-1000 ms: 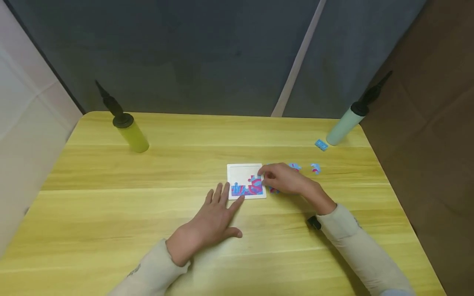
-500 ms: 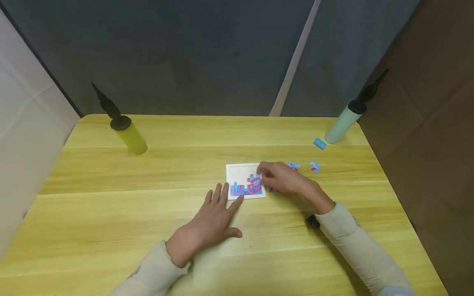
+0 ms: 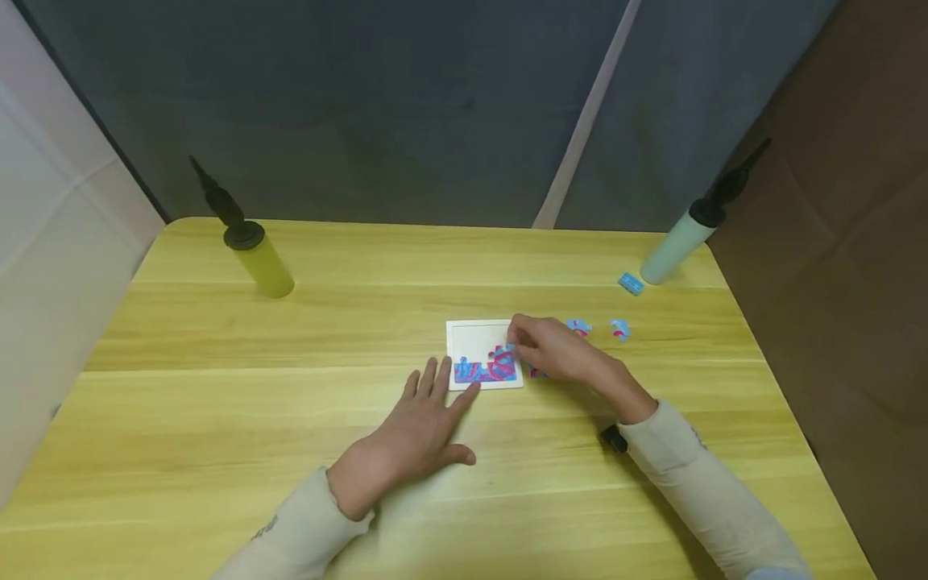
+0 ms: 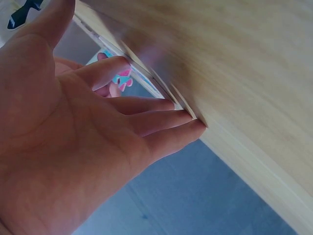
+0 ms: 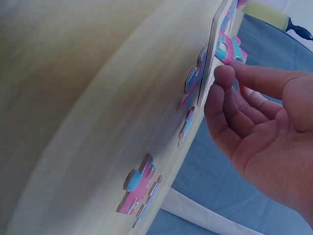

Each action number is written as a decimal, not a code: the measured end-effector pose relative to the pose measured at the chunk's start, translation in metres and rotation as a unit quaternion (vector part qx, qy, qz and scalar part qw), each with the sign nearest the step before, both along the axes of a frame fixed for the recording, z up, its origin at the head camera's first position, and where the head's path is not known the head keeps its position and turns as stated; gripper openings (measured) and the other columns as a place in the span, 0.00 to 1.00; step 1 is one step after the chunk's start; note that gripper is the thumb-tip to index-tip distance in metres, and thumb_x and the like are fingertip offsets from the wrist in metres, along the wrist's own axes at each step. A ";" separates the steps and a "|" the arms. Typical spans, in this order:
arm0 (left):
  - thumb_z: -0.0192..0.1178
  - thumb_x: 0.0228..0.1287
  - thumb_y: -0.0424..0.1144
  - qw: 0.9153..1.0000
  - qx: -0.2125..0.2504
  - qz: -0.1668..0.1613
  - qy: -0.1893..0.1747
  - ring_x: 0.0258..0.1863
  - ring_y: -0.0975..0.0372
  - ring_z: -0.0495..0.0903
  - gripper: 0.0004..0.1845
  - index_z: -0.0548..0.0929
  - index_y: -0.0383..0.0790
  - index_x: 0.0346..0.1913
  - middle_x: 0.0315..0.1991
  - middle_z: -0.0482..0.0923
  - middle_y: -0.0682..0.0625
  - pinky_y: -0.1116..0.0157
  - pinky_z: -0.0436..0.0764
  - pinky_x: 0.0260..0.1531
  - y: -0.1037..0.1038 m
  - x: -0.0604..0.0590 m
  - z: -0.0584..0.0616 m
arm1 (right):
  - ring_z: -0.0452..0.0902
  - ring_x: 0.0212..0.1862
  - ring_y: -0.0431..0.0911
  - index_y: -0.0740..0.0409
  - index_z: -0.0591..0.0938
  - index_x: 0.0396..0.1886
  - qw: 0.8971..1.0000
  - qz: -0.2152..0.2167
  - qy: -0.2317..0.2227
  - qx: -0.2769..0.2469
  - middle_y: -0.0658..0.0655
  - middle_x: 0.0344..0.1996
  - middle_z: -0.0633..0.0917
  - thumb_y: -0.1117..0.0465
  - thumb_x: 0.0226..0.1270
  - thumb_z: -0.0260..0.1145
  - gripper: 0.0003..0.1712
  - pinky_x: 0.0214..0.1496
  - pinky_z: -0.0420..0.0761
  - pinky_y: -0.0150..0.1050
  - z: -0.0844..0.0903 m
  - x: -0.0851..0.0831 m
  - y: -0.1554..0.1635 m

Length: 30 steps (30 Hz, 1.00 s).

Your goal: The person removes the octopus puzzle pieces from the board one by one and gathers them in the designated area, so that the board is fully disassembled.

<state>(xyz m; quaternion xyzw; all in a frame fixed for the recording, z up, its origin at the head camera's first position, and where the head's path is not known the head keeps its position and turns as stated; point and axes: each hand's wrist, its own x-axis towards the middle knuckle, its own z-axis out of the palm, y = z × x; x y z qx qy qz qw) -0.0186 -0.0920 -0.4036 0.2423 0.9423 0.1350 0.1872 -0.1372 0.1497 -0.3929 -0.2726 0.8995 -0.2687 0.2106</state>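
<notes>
A small white puzzle tray (image 3: 471, 338) lies mid-table, with joined blue, pink and purple jigsaw pieces (image 3: 471, 373) along its lower part. My left hand (image 3: 409, 439) lies with straight, spread fingers, their tips touching the tray's left and near edges. At the tray's right side, my right hand (image 3: 554, 346) pinches a blue-and-pink jigsaw piece (image 5: 227, 49) between thumb and index finger. That piece tilts up from the tray in the right wrist view; the fingers partly hide it in the head view. Loose pieces (image 3: 578, 326) lie right of the tray, some partly behind my right hand.
Another loose piece (image 3: 619, 329) lies farther right. Behind it are a small blue block (image 3: 631, 283) and a mint cylinder (image 3: 677, 251) with a black tapered top. A yellow-green cylinder (image 3: 264, 267) with a similar top stands at the back left. A dark curtain (image 3: 326, 113) hangs behind the table.
My right fingers shift slightly at the tray's right side, and the jigsaw piece there changes its tilt. My left hand stays in place. The head view sways a little.
</notes>
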 end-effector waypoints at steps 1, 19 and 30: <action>0.66 0.64 0.64 1.000 0.000 0.000 -0.002 0.82 0.33 0.42 0.50 0.59 0.47 0.82 0.82 0.40 0.26 0.36 0.50 0.79 0.000 0.000 0.000 | 0.76 0.30 0.41 0.55 0.78 0.45 1.000 -0.002 -0.001 -0.001 0.52 0.35 0.86 0.63 0.76 0.61 0.02 0.38 0.77 0.37 0.000 0.000 0.000; 0.66 0.62 0.65 1.000 -0.008 0.004 -0.003 0.82 0.33 0.41 0.51 0.58 0.47 0.82 0.82 0.41 0.26 0.36 0.50 0.79 0.001 -0.002 -0.003 | 0.73 0.26 0.40 0.54 0.78 0.42 1.000 0.001 0.009 -0.014 0.51 0.31 0.84 0.65 0.73 0.62 0.02 0.34 0.74 0.36 -0.003 0.002 0.002; 0.66 0.63 0.65 1.000 -0.008 0.004 -0.003 0.82 0.33 0.41 0.51 0.58 0.47 0.82 0.82 0.41 0.26 0.36 0.50 0.79 0.002 -0.002 -0.001 | 0.72 0.25 0.40 0.54 0.79 0.40 1.000 -0.008 0.001 -0.024 0.51 0.29 0.84 0.66 0.71 0.62 0.03 0.31 0.73 0.35 -0.003 0.003 0.004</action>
